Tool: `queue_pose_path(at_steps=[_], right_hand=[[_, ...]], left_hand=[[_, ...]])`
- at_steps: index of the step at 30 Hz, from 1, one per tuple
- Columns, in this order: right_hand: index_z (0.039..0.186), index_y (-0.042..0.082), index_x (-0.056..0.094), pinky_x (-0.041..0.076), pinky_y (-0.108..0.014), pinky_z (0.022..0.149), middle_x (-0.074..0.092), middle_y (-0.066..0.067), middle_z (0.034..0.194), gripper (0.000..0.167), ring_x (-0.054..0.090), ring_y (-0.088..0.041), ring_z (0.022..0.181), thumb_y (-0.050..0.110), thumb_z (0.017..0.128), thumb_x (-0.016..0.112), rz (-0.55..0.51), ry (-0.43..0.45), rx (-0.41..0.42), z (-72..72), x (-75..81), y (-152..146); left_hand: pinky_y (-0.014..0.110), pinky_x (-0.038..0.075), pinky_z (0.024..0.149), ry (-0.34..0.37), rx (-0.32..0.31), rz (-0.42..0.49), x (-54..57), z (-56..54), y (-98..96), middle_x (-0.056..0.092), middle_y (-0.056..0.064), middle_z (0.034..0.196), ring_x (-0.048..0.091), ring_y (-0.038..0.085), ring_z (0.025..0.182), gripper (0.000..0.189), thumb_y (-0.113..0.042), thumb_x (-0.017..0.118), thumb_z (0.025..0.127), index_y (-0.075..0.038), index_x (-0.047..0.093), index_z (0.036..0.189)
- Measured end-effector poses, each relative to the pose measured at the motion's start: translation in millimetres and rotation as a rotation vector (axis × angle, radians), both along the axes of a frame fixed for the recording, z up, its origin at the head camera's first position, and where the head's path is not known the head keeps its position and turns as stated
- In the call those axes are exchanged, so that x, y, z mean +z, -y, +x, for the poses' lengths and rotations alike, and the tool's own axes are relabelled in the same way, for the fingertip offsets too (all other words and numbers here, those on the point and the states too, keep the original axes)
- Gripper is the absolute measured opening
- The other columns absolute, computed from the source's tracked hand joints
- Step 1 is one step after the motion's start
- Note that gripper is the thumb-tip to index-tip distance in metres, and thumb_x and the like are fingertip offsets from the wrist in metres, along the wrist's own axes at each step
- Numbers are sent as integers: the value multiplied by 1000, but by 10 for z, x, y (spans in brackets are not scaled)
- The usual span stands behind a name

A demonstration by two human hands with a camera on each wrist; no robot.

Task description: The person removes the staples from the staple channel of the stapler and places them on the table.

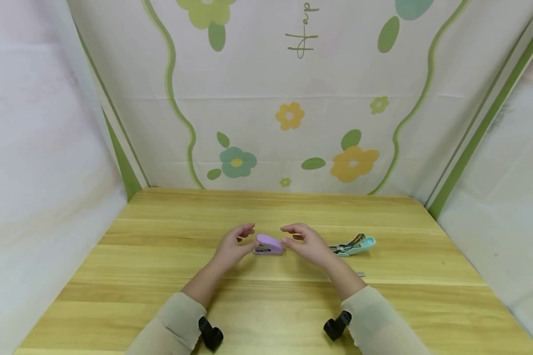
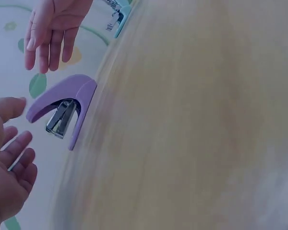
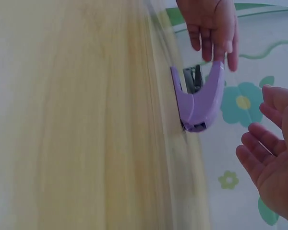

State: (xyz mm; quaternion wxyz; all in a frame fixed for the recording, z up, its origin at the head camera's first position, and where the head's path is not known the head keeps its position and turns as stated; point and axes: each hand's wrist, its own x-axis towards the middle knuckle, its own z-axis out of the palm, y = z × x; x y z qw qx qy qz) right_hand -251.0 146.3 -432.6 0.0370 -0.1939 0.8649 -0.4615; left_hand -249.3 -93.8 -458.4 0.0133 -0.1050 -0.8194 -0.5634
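Observation:
A purple stapler (image 1: 270,244) sits on the wooden table between the two hands, its mouth facing left and its metal magazine showing. The left hand (image 1: 236,245) is beside the mouth end, thumb close to the tip of the top arm, fingers loosely bent. Around the rear end, the right hand (image 1: 307,242) has its thumb near the stapler and its fingers relaxed. In the left wrist view the stapler (image 2: 67,103) shows between both hands, with none of the fingers wrapped round it. The right wrist view shows its rounded back (image 3: 201,108) near the right hand (image 3: 273,153).
A mint-green stapler (image 1: 357,244) lies opened up to the right, partly hidden behind the right hand. A small grey strip (image 1: 361,274), perhaps staples, lies nearer on the table (image 1: 271,305). Flower-printed cloth (image 1: 266,74) hangs at the back and sides.

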Motion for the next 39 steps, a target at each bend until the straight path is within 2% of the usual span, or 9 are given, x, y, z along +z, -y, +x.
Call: queue_pose_path(at_steps=[4, 9, 14, 20, 26, 30, 35, 39], right_hand=[[130, 7, 62, 44, -49, 107, 59, -9, 133, 39, 54, -34, 126, 25, 94, 66, 26, 17, 5, -45, -45, 167], [131, 9, 61, 46, -49, 106, 57, -9, 136, 40, 53, -31, 127, 25, 94, 66, 82, 18, 40, -87, -67, 316], [133, 11, 60, 49, -48, 101, 55, -11, 138, 42, 56, -30, 123, 26, 94, 67, 128, 41, 50, -99, -46, 416], [134, 15, 60, 49, -44, 102, 58, -9, 136, 43, 57, -26, 121, 25, 93, 68, 231, 17, 61, -143, -44, 509], [136, 19, 60, 49, -47, 101, 62, -9, 134, 44, 58, -27, 120, 24, 93, 68, 319, -29, 84, -165, -30, 570], [132, 17, 62, 49, -47, 101, 63, -10, 132, 40, 59, -28, 120, 22, 93, 67, 326, -44, 87, -149, -18, 583], [132, 16, 60, 50, -48, 98, 62, -11, 129, 37, 60, -28, 117, 23, 96, 64, 280, -16, 51, -121, 4, 548], [137, 22, 55, 49, -48, 99, 60, -9, 131, 41, 58, -25, 117, 23, 97, 62, 221, -9, 28, -101, -16, 448]], left_hand=[[51, 48, 99, 42, -19, -66, -121, -31, 44, 68, 13, 122, 60, 32, 115, 52, -14, 77, 84, -2, 59, 132], [47, 51, 97, 16, -27, -103, -250, -71, 54, 72, 13, 114, 65, 31, 109, 42, -12, 78, 82, -2, 67, 121], [43, 54, 91, -57, -22, -185, -300, -97, 37, 75, 10, 107, 68, 26, 101, 33, -15, 80, 81, -4, 73, 111], [42, 55, 87, -112, 26, -260, -341, -109, 14, 77, 4, 99, 70, 21, 96, 21, -17, 80, 81, -9, 78, 100], [51, 44, 97, -138, 48, -299, -342, -88, 15, 77, 4, 98, 70, 24, 97, 19, -18, 80, 81, -10, 78, 98], [54, 41, 99, -148, 53, -305, -339, -82, 15, 77, 4, 98, 70, 25, 98, 19, -19, 80, 81, -11, 78, 98], [46, 50, 93, -129, 60, -288, -341, -85, 16, 77, 4, 99, 70, 23, 96, 18, -17, 79, 81, -11, 78, 99], [43, 53, 89, -120, 75, -270, -352, -93, -5, 77, 3, 98, 70, 22, 96, 19, -15, 80, 80, -11, 78, 98]])
